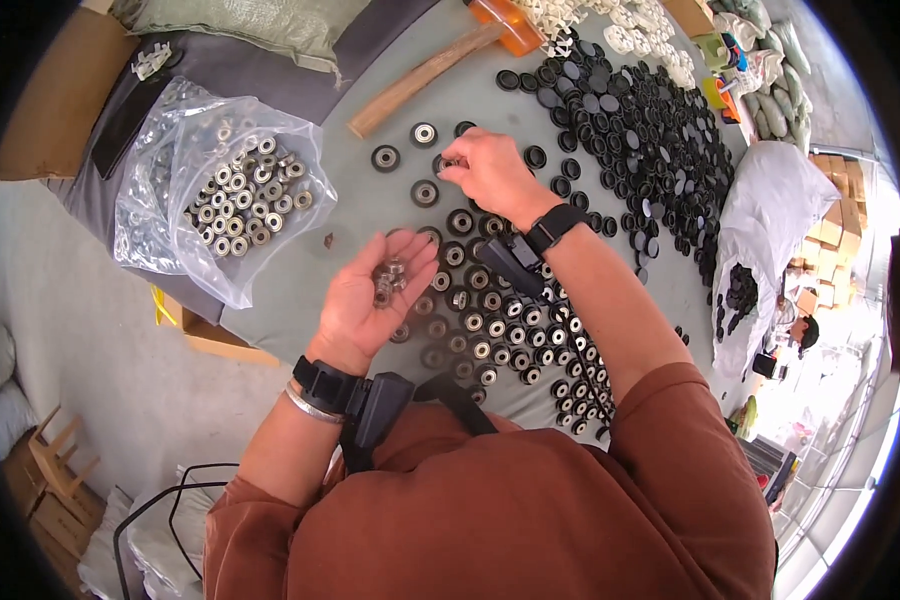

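My left hand is turned palm up with its fingers slightly curled, cupping several small metal bearings. Farther up the table, the fingertips of my right hand pinch a bearing at a black plastic ring; the fingers partly cover it. Around them lie black rings with a bearing seated in the middle, such as the one at the upper left. Many more of these filled rings spread below my right forearm.
A clear plastic bag of loose bearings lies open at the left. A wooden-handled mallet rests at the far side. Empty black rings are heaped at the right, with white plastic parts behind them and a whitish sack beside them.
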Available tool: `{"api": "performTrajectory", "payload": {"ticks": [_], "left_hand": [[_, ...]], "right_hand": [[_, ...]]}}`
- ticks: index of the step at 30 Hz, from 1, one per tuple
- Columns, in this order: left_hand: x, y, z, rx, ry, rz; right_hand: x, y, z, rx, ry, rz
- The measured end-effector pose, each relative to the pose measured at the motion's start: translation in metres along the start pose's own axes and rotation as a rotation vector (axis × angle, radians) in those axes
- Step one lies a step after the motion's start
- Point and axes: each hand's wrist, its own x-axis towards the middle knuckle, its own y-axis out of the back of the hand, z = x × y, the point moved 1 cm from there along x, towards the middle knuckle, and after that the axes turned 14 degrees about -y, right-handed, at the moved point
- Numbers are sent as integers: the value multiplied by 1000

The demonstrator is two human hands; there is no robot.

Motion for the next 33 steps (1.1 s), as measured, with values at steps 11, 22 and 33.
{"api": "performTrajectory", "payload": {"ticks": [11,22,33], "left_hand": [[4,-15,0,-5,-38,-17],[9,-19,-13,108,59,-100],[13,-23,-13,60,55,-56]], "right_hand": [[-27,17,-47,154,89,-35],[-51,39,-58,157,202,-428],[34,23,33,-73,-27,16]]}}
